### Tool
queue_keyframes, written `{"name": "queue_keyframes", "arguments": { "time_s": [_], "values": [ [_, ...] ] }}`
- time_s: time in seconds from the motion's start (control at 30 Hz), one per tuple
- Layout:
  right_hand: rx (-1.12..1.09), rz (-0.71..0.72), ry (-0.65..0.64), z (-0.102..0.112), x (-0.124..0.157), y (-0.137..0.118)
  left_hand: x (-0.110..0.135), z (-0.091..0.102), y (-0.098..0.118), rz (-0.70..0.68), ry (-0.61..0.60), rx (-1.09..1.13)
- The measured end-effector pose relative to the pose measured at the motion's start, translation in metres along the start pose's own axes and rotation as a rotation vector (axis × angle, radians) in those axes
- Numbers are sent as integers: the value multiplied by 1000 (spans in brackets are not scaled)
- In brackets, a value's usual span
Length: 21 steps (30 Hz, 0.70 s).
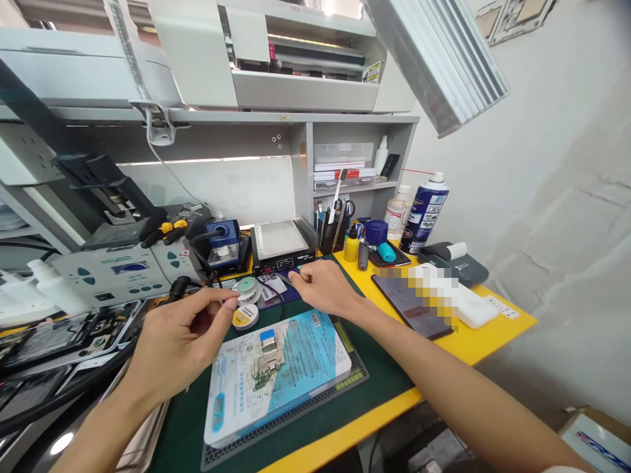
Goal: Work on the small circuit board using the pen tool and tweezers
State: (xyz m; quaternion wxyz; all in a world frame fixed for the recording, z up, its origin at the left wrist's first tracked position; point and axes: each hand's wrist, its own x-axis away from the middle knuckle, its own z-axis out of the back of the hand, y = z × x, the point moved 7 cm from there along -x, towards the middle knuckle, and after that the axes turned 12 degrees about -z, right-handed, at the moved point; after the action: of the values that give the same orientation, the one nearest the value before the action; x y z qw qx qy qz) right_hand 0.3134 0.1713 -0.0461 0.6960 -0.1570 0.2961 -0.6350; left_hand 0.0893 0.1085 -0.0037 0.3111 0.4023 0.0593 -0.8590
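My left hand (180,338) hovers over the left of the bench with thumb and fingers curled together in a pinch; what is between them is too small to make out. Just right of it lie two small solder spools (246,289) and a round tin (245,316). My right hand (323,286) reaches forward with fingers closed on a thin dark tool, its tip near the spools and small cards in front of a black hot plate (280,246). Below both hands, a small circuit board (269,364) lies on a blue-and-white mat (305,368).
A soldering station (111,276) and blue iron stand (223,242) sit at the left. A tool holder (334,230), bottles, a spray can (424,213), a dark phone (407,303) and a white box occupy the yellow table (493,328) at right. Shelves rise behind.
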Motion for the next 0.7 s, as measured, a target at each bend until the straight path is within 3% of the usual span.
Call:
{"name": "queue_keyframes", "arguments": {
  "time_s": [0.23, 0.33, 0.53, 0.7],
  "values": [
    [2, 6, -1, -1, 0, 0, 5, -20, -13, 217, -274, 162],
    [3, 10, 2, -1, 0, -1, 8, -26, -12, 233, -353, 196],
    [11, 23, 3, -1, 0, -1, 14, -32, -10, 262, -445, 210],
    [29, 24, 2, -1, 0, -2, 11, -34, -9, 266, -451, 203]
  ]
}}
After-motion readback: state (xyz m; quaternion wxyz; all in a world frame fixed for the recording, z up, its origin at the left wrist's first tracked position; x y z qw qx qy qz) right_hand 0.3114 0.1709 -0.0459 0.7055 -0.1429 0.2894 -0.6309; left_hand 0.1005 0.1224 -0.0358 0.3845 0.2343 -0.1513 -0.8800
